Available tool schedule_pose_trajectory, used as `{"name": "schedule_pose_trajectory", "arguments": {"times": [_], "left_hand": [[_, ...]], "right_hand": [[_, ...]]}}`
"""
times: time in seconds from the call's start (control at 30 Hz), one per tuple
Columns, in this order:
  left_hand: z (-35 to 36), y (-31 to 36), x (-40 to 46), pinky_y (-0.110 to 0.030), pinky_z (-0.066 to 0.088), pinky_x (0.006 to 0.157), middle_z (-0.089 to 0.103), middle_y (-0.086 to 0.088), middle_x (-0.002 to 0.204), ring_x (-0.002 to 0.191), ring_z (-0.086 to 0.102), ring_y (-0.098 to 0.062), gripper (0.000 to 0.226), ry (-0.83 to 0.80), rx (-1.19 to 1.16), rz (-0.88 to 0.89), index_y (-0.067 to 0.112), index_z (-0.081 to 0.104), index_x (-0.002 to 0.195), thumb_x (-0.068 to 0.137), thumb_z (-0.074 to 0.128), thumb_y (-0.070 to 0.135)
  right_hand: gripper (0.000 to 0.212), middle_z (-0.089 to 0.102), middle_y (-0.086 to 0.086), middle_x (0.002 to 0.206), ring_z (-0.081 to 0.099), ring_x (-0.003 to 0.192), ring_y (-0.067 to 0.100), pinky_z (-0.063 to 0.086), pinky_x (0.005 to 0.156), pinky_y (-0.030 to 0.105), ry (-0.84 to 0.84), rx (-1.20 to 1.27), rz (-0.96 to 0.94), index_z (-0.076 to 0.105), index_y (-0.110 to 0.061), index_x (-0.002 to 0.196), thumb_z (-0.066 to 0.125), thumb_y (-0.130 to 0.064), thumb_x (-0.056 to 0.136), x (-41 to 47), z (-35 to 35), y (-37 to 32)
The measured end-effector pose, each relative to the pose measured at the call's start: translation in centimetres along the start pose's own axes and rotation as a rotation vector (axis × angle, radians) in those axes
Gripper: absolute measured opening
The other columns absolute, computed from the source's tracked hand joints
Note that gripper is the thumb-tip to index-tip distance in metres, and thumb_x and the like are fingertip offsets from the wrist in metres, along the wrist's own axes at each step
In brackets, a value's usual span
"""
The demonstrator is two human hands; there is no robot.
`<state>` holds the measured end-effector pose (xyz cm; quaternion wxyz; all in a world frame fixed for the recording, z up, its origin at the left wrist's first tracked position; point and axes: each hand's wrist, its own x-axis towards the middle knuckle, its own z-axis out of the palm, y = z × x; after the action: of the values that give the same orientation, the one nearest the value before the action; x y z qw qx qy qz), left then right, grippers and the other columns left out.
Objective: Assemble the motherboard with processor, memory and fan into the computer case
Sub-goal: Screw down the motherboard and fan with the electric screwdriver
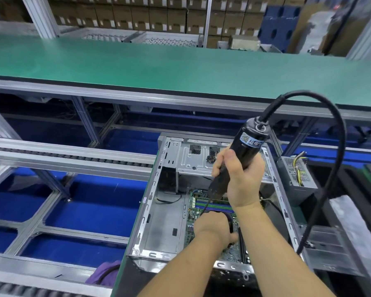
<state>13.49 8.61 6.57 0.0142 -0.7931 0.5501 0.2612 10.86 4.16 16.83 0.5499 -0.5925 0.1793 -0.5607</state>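
The case (pixel 201 189) lay open on its side on the tabletop (pixel 124 273), with the motherboard (pixel 193 213) seated flat inside it, toward the near right of the bay. The right hand (pixel 242 179) was clenched round an electric driver (pixel 242 151), held tilted, its bit (pixel 206 206) angled down and left toward the board; its cable (pixel 338 146) looped up and over to the right. The left hand (pixel 212 228) rested low on the board beside the bit's tip, fingers curled, apparently steadying a screw or the fan; what that grip held could not be told, as the hand hid it. Memory slots (pixel 210 203) showed just beyond the bit. A power supply (pixel 298 176) sat outside the case to the right, and a purple cloth (pixel 105 273) lay at the near left. Judged step: fastening on the board. The next move would call for the bit squared to the screw head before driving; a tilted bit risked slipping onto the board.
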Motion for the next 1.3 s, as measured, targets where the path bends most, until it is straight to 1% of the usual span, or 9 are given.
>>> {"name": "schedule_pose_trajectory", "arguments": {"times": [0.23, 0.33, 0.43, 0.73, 0.83, 0.93, 1.03, 1.2, 1.3], "left_hand": [[0.6, -0.1, 0.7, -0.029, 0.049, 0.056, 0.054, 0.000, 0.071, 0.068, 0.058, -0.023, 0.047, 0.024, 0.058, -0.038, 0.013, 0.060, 0.083, 0.085, 0.057, 0.060], [0.8, -0.2, 0.9, -0.028, 0.049, 0.056, 0.054, 0.001, 0.070, 0.065, 0.057, -0.021, 0.049, 0.033, 0.076, -0.040, 0.014, 0.059, 0.079, 0.084, 0.056, 0.063], [1.0, -0.3, 0.9, -0.028, 0.046, 0.055, 0.054, 0.001, 0.070, 0.063, 0.055, -0.021, 0.051, 0.071, 0.092, -0.033, 0.015, 0.056, 0.076, 0.085, 0.052, 0.066], [0.5, -0.8, 1.4, -0.028, 0.035, 0.051, 0.052, 0.001, 0.065, 0.064, 0.055, -0.024, 0.033, 0.400, -0.020, -0.081, 0.018, 0.043, 0.065, 0.095, 0.038, 0.032], [0.2, -1.2, 2.6, -0.039, 0.044, 0.076, 0.061, -0.005, 0.100, 0.100, 0.055, -0.027, 0.029, 0.465, 0.050, 0.014, 0.018, 0.055, 0.098, 0.100, 0.032, 0.035], [0.3, -1.4, 3.9, -0.046, 0.040, 0.095, 0.056, -0.008, 0.120, 0.114, 0.049, -0.031, 0.039, 0.224, 0.045, 0.117, 0.017, 0.052, 0.117, 0.103, 0.027, 0.043], [1.3, -1.7, 4.5, -0.047, 0.039, 0.096, 0.060, -0.010, 0.119, 0.112, 0.053, -0.033, 0.043, 0.071, 0.082, 0.144, 0.016, 0.053, 0.115, 0.104, 0.022, 0.045], [1.5, -1.2, 5.5, -0.049, 0.033, 0.103, 0.064, -0.008, 0.106, 0.108, 0.052, -0.030, 0.054, 0.223, 0.161, 0.112, 0.020, 0.060, 0.086, 0.104, 0.016, 0.045], [1.8, -0.9, 6.5, -0.049, 0.033, 0.102, 0.066, -0.006, 0.106, 0.107, 0.055, -0.030, 0.055, 0.290, 0.138, 0.121, 0.021, 0.066, 0.093, 0.103, 0.017, 0.045]], "right_hand": [[0.032, 0.057, 0.000, 0.056, 0.052, 0.043, 0.021, 0.045, 0.050, 0.025, 0.183, 0.013, -0.145, 0.051, -0.002, 0.086, 0.065, -0.032, 0.085, 2.1, -3.5, -2.4], [0.014, 0.055, 0.000, 0.057, 0.051, 0.043, 0.022, 0.044, 0.050, 0.028, 0.229, -0.010, -0.155, 0.058, -0.027, 0.078, 0.066, -0.034, 0.087, 2.1, -5.6, -2.7], [0.016, 0.054, 0.002, 0.057, 0.050, 0.043, 0.023, 0.043, 0.049, 0.028, 0.268, -0.026, -0.128, 0.060, -0.031, 0.072, 0.067, -0.035, 0.086, 1.5, -7.3, -2.6], [0.020, 0.057, 0.003, 0.058, 0.052, 0.045, 0.025, 0.045, 0.051, 0.031, 0.304, -0.059, -0.096, 0.055, -0.023, 0.076, 0.067, -0.036, 0.086, 0.8, -9.3, -2.4], [0.027, 0.057, 0.001, 0.059, 0.052, 0.045, 0.023, 0.045, 0.051, 0.030, 0.304, -0.036, -0.071, 0.051, -0.016, 0.079, 0.068, -0.037, 0.084, 0.8, -9.3, -2.2], [0.032, 0.057, -0.001, 0.058, 0.052, 0.045, 0.020, 0.044, 0.051, 0.030, 0.304, -0.034, -0.043, 0.049, -0.012, 0.081, 0.067, -0.038, 0.081, 0.7, -9.1, -1.9], [0.034, 0.056, 0.000, 0.058, 0.052, 0.045, 0.019, 0.044, 0.051, 0.030, 0.292, -0.035, -0.032, 0.049, -0.010, 0.082, 0.068, -0.039, 0.080, 0.7, -9.0, -1.7], [0.047, 0.056, 0.005, 0.056, 0.051, 0.044, 0.022, 0.044, 0.050, 0.032, 0.220, -0.061, -0.020, 0.052, 0.005, 0.084, 0.068, -0.039, 0.080, 0.7, -8.9, -1.3], [0.051, 0.056, 0.008, 0.055, 0.051, 0.044, 0.026, 0.043, 0.051, 0.033, 0.182, -0.083, -0.015, 0.053, 0.007, 0.083, 0.069, -0.041, 0.078, 0.7, -8.3, -1.1]]}}
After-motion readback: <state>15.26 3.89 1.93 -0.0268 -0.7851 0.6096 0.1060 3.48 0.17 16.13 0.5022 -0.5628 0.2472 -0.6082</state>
